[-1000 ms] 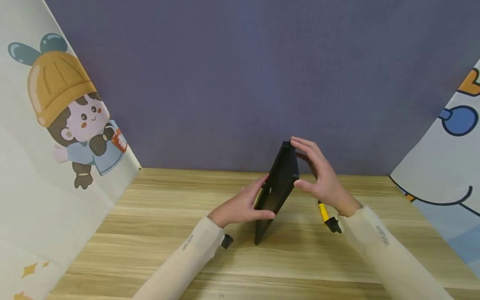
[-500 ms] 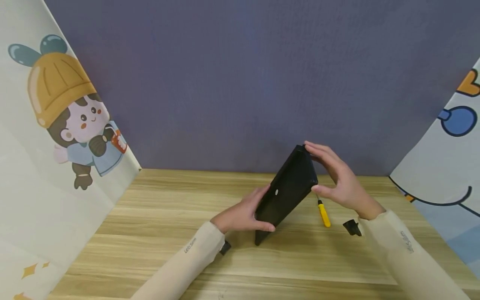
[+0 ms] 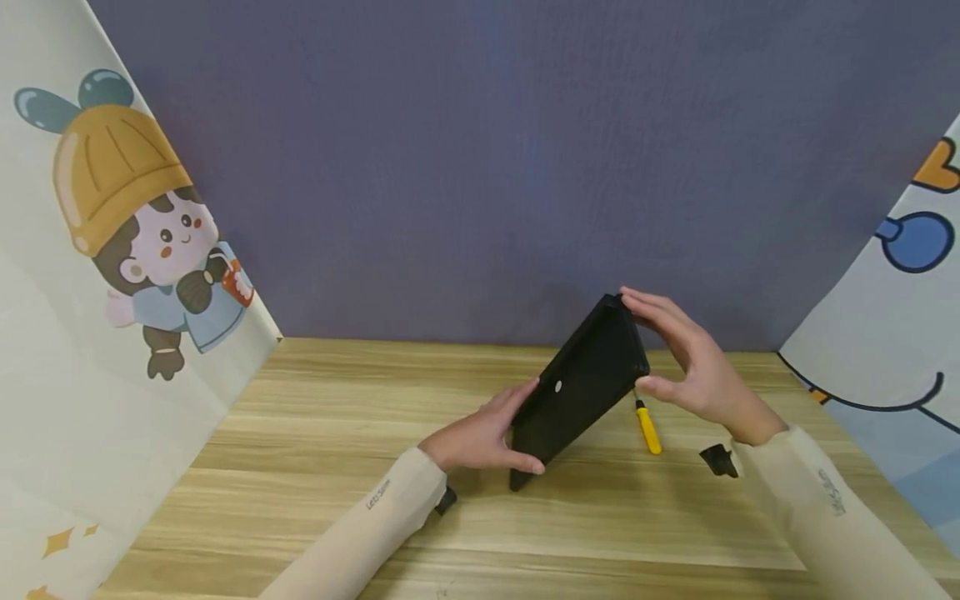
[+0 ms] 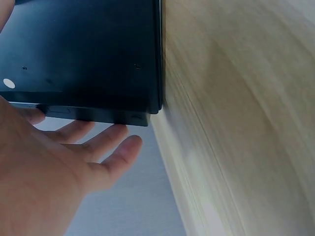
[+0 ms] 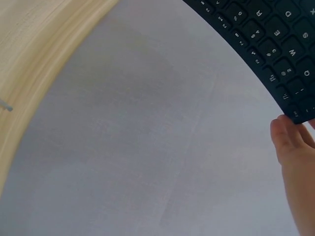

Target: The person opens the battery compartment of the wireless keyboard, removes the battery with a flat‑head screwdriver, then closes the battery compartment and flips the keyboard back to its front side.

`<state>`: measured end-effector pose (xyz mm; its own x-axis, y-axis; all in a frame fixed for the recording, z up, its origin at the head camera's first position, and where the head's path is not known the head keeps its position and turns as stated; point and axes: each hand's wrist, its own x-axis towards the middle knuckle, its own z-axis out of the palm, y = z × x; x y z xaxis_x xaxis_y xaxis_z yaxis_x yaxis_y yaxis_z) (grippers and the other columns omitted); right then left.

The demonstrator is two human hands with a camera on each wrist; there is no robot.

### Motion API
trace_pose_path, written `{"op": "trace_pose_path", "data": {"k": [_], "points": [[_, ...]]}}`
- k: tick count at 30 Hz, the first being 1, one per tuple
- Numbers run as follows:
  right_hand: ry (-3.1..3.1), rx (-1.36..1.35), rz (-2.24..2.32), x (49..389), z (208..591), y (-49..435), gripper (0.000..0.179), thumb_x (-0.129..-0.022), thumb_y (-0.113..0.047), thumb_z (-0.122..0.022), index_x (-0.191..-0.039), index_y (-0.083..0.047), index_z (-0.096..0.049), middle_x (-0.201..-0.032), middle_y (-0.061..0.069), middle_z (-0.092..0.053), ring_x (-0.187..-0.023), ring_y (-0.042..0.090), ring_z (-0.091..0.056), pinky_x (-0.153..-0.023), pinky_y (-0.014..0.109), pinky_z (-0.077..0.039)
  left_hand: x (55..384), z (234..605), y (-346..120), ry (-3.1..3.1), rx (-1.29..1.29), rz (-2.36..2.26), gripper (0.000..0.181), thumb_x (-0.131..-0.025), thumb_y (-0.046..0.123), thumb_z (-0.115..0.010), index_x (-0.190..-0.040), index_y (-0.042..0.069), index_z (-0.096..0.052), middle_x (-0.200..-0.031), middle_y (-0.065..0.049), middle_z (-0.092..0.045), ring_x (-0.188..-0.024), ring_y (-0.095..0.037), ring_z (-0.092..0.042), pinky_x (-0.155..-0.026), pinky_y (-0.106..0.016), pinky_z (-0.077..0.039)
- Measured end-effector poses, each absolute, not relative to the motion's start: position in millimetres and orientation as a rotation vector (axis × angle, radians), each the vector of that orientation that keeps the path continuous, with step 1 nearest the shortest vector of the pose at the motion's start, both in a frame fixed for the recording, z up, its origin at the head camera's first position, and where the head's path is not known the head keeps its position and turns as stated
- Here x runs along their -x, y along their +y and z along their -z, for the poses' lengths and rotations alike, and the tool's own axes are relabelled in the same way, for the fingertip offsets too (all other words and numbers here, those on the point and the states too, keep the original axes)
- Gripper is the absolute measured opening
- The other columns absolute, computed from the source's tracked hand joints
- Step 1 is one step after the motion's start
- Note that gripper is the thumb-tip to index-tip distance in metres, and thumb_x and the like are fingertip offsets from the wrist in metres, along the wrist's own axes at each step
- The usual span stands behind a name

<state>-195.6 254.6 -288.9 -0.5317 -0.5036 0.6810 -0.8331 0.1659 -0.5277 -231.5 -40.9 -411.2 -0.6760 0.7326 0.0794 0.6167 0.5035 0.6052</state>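
A black keyboard (image 3: 588, 387) stands tilted on its short end on the wooden table (image 3: 337, 400), leaning to the right. Its plain underside with a small pale oval spot faces the head camera; the keys (image 5: 283, 42) show in the right wrist view. My left hand (image 3: 480, 437) holds it low down, thumb on the near long edge and fingers along the far one. In the left wrist view those fingers (image 4: 106, 142) reach behind the edge. At the raised end, my right hand (image 3: 693, 371) grips the two corners between thumb and fingers.
A screwdriver with a yellow handle (image 3: 649, 429) lies on the table right of the keyboard, partly behind it. A grey-purple wall (image 3: 450, 167) rises at the table's back edge. Patterned side panels (image 3: 45, 400) flank the table.
The keyboard's raised end has swung to the right and slightly down, the right hand moving with it. More of the underside and the screwdriver handle now show. The left hand has barely moved.
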Motion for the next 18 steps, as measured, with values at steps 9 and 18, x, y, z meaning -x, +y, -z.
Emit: {"op": "trace_pose_path", "data": {"k": [9, 18], "points": [[-2.141, -1.251, -1.312, 200.3, 303.8, 267.6, 0.080, -0.078, -0.009, -0.077, -0.142, 0.009, -0.032, -0.148, 0.027, -0.024, -0.136, 0.033, -0.023, -0.108, 0.028, -0.022, 235.8, 414.1, -48.1, 2.572, -1.095, -0.907, 0.115, -0.065, 0.071, -0.069, -0.149, 0.044, 0.005, -0.154, -0.008, -0.014, -0.138, -0.024, -0.021, -0.100, -0.044, -0.036], [-2.235, -1.214, -1.261, 200.0, 309.1, 267.5, 0.087, -0.071, 0.007, -0.077, -0.144, 0.004, -0.032, -0.149, 0.022, -0.025, -0.137, 0.030, -0.023, -0.108, 0.024, -0.022, 240.3, 415.5, -61.8, 2.574, -1.055, -0.893, 0.113, -0.067, 0.068, -0.071, -0.149, 0.044, 0.002, -0.154, -0.009, -0.013, -0.138, -0.027, -0.022, -0.099, -0.049, -0.035]]}}
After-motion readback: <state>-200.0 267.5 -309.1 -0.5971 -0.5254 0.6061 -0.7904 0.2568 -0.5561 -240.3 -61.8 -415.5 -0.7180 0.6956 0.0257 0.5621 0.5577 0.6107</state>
